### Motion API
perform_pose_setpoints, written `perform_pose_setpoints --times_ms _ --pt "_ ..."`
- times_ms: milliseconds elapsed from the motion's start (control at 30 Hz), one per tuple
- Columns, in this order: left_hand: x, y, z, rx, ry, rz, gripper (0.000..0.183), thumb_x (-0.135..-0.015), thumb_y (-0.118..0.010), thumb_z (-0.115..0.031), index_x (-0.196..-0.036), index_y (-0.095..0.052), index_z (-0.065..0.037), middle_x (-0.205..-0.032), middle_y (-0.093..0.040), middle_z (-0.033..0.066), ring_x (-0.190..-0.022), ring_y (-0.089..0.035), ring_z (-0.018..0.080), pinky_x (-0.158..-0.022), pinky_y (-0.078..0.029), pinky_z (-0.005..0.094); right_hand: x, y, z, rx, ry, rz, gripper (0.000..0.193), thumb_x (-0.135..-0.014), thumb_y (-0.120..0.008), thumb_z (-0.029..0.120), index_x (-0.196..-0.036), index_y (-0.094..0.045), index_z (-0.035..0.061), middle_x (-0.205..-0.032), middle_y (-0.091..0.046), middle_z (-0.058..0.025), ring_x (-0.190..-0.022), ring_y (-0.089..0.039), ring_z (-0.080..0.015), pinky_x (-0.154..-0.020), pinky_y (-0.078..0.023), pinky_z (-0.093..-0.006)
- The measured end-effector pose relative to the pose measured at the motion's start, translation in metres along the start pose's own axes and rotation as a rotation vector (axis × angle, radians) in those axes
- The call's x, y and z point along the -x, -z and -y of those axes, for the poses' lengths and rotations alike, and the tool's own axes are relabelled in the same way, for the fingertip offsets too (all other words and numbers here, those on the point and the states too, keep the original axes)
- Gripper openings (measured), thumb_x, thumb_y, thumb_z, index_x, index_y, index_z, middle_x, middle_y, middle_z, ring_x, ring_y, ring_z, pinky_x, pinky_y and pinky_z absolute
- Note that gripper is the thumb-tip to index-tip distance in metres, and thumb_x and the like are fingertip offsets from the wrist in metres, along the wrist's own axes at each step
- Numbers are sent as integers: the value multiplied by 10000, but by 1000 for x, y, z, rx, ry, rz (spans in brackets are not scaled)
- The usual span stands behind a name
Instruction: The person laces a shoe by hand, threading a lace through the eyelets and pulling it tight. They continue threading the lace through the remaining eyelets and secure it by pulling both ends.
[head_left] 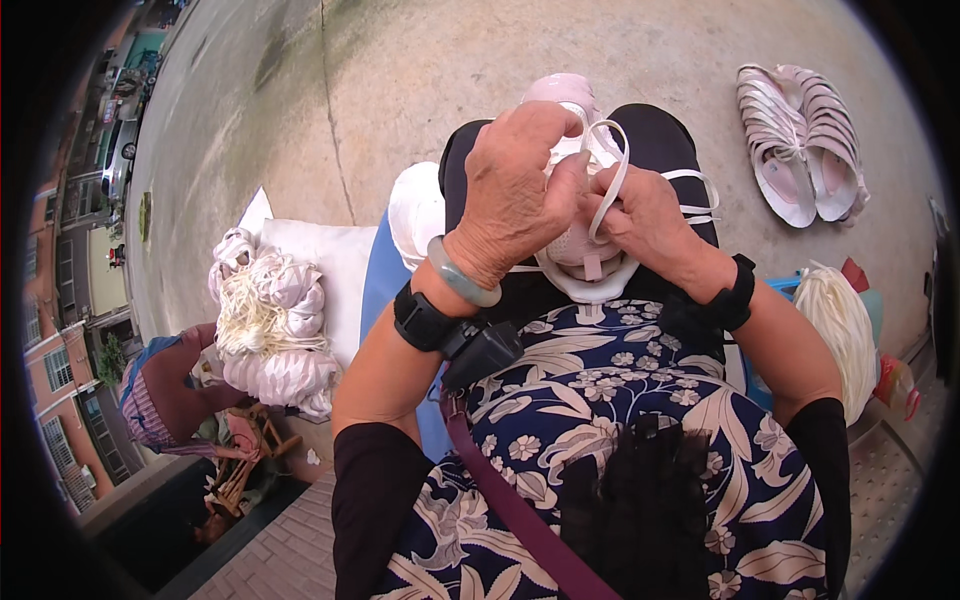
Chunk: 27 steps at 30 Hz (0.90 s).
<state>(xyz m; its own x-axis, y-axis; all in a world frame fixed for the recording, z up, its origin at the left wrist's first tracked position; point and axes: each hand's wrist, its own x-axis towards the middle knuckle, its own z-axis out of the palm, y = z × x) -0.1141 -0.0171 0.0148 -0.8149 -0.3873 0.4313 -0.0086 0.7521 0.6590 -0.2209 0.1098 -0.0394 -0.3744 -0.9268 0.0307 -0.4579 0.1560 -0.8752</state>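
Note:
A pale pink and white shoe upper [572, 250] rests on my lap between my knees, its heel end toward me. A white shoelace [622, 150] loops up out of it, and its loose part trails to the right over my knee. My left hand [522, 180] is closed over the upper's left side, thumb and forefinger pinching the lace. On the other side my right hand [648, 222] is closed too, its bent fingers gripping the lace at the base of the loop. Both hands hide much of the lacing holes.
Left of me lies a pile of pink-white uppers with cream laces [270, 310] on a white sheet [330, 255]. A nested stack of uppers [803, 145] sits on the concrete at right. Nearer is a hank of white laces [836, 330]. Another person [165, 390] is at far left.

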Motion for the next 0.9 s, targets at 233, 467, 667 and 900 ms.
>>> perform_pose_setpoints --times_ms 233,467,667,900 --pt "58 -5 4 -297 -2 92 196 -661 -654 -39 -855 -618 -43 -1006 -580 92 -933 -517 276 -818 -367 377 4 -13 -5 188 90 -133 129 -805 -515 150 -772 -562 35 -779 -564 -145 -730 -572 -339 -653 -446 -432" --pt "64 -19 6 -273 42 -13 187 -678 -651 -42 -864 -627 -41 -1062 -577 121 -979 -529 299 -831 -376 389 5 -16 -8 193 139 -138 98 -802 -512 129 -787 -554 41 -777 -564 -144 -718 -571 -343 -642 -444 -435" --pt "69 -33 23 -222 32 -67 107 -676 -642 -60 -783 -640 -65 -1096 -572 149 -978 -533 313 -827 -375 399 4 -15 -24 198 196 -123 78 -791 -523 94 -772 -529 19 -768 -555 -166 -717 -560 -363 -619 -432 -433" --pt "69 -42 22 -274 130 -28 154 -591 -636 -153 -716 -662 -67 -973 -539 91 -922 -469 245 -776 -323 399 -6 -8 -39 -34 114 133 261 -858 -418 -8 -1080 -553 -28 -927 -594 -97 -857 -568 -176 -776 -441 -293"
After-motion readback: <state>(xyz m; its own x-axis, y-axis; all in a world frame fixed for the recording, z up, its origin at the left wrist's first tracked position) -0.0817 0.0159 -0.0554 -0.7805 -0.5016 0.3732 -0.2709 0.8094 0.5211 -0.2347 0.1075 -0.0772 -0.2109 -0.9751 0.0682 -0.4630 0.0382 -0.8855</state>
